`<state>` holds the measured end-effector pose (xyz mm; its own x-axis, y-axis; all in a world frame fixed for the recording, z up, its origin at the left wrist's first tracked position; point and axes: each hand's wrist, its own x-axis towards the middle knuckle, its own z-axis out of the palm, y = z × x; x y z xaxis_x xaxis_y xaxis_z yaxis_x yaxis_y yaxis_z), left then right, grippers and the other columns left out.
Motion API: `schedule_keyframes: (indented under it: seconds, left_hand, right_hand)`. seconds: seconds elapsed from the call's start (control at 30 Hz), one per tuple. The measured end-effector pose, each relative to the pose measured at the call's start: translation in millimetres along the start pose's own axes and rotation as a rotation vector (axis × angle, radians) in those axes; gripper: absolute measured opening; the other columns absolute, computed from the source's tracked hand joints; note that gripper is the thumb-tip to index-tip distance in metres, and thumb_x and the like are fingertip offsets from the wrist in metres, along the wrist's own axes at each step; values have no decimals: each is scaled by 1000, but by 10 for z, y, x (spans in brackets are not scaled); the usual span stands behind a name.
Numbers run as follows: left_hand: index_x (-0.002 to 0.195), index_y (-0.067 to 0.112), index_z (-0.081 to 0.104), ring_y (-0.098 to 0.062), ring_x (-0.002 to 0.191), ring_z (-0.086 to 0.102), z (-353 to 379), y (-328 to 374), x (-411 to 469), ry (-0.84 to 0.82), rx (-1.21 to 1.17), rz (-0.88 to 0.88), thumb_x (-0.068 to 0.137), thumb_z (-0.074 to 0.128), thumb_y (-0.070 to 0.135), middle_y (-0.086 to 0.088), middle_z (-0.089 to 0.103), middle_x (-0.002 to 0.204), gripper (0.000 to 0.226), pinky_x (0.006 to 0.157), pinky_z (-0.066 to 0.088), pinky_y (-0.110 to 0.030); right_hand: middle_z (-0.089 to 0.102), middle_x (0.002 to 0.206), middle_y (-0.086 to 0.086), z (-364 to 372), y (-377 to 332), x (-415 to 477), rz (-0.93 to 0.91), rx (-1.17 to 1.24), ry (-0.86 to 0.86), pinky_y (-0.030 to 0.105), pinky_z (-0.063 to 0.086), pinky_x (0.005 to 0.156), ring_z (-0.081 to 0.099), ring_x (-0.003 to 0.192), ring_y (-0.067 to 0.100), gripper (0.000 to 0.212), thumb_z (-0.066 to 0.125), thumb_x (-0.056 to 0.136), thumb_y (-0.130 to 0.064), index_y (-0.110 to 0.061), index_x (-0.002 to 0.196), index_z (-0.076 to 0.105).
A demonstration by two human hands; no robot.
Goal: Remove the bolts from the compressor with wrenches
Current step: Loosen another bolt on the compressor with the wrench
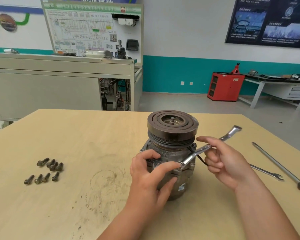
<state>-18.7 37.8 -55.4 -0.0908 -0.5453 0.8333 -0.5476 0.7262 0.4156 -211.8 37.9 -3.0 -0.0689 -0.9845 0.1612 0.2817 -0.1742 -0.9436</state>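
A grey compressor (pixel 171 151) stands upright on the wooden table (pixel 76 135), its dark pulley on top. A silver wrench (pixel 194 155) slants up to the right, its ring end seated on a bolt (pixel 180 164) at the body's front flange. My right hand (pixel 227 163) holds the wrench shaft between thumb and fingers. My left hand (pixel 151 177) grips the compressor's side, and its index fingertip touches the wrench's ring end. Another bolt (pixel 194 145) sits under the pulley on the right. Several removed bolts (pixel 47 169) lie loose at the left.
A second open-end wrench (pixel 268 174) and a long screwdriver (pixel 277 167) with an orange handle lie on the table to the right. A greasy ring mark (pixel 107 182) stains the table left of the compressor. Benches and a red cabinet (pixel 223 86) stand beyond.
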Motion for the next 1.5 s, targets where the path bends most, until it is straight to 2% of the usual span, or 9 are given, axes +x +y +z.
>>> schedule_keyframes:
  seconds: [0.2, 0.43, 0.57, 0.77, 0.87, 1.07, 1.23, 1.4, 1.5]
  left_hand:
    - [130, 39, 41, -14, 107, 40, -32, -5, 5, -26, -26, -74, 79, 59, 37, 5, 34, 119, 54, 83, 49, -52]
    - [121, 32, 46, -10, 107, 38, -23, -7, 7, -16, -13, -48, 78, 59, 38, 10, 33, 109, 45, 94, 34, -22]
    - [121, 29, 47, -12, 105, 38, -16, 8, 3, 2, 24, -35, 77, 59, 37, 5, 38, 109, 46, 91, 38, -27]
    - [120, 31, 50, -16, 102, 40, 1, 56, 9, 15, 69, -32, 77, 57, 35, -4, 42, 107, 44, 82, 48, -46]
    - [115, 35, 54, -19, 105, 40, 0, 69, 14, 18, 58, -19, 78, 57, 34, -4, 40, 108, 37, 86, 47, -50]
    - [110, 37, 56, -29, 108, 44, -43, 70, 5, -46, -50, -96, 80, 57, 35, 2, 32, 120, 31, 74, 52, -55]
    - [110, 40, 55, -31, 113, 43, -25, 74, -4, -43, -40, -45, 82, 55, 31, -2, 32, 121, 30, 77, 53, -53]
    - [130, 36, 39, -19, 110, 40, -13, 48, -18, -25, -36, -86, 80, 57, 36, 2, 33, 122, 53, 83, 49, -52]
    - [130, 33, 39, -14, 110, 38, -10, 41, -23, -25, -32, -88, 80, 56, 38, 5, 32, 122, 53, 86, 48, -51]
  right_hand:
    - [48, 44, -3, 80, -55, -231, -55, 298, 175, 10, 32, 34, 42, 35, 5, 40, 44, 80, -39, -19, 58, 70]
    - [75, 76, 5, 282, 65, -852, -277, 61, 122, 21, 52, 41, 72, 72, 17, 41, 68, 52, -70, -33, 69, 71]
    - [75, 83, 4, 375, 26, -944, -181, -94, 79, 25, 54, 44, 72, 80, 16, 58, 72, 27, -83, -40, 67, 70]
    - [75, 86, -8, 413, 43, -997, -209, -320, 34, 24, 50, 39, 71, 82, 10, 27, 53, 57, -75, -57, 74, 64]
    - [75, 78, 0, 366, 45, -958, -192, -300, 60, 18, 43, 35, 71, 62, 20, 39, 56, 55, -83, -50, 74, 65]
    - [45, 44, 4, 52, -8, -376, 10, 64, 52, 11, 25, 33, 35, 31, 8, 37, 35, 98, -20, -13, 77, 64]
    - [40, 46, -2, 33, -104, -70, 112, 157, 35, 13, 27, 31, 31, 33, 4, 37, 36, 96, -18, -10, 79, 67]
    - [60, 50, 3, 111, 98, -517, -164, 153, 278, 9, 34, 35, 57, 40, 9, 43, 44, 92, -12, -22, 64, 74]
    - [70, 60, 4, 251, 110, -789, -194, 92, 295, 11, 41, 35, 69, 54, 14, 24, 73, 67, -57, -33, 64, 74]
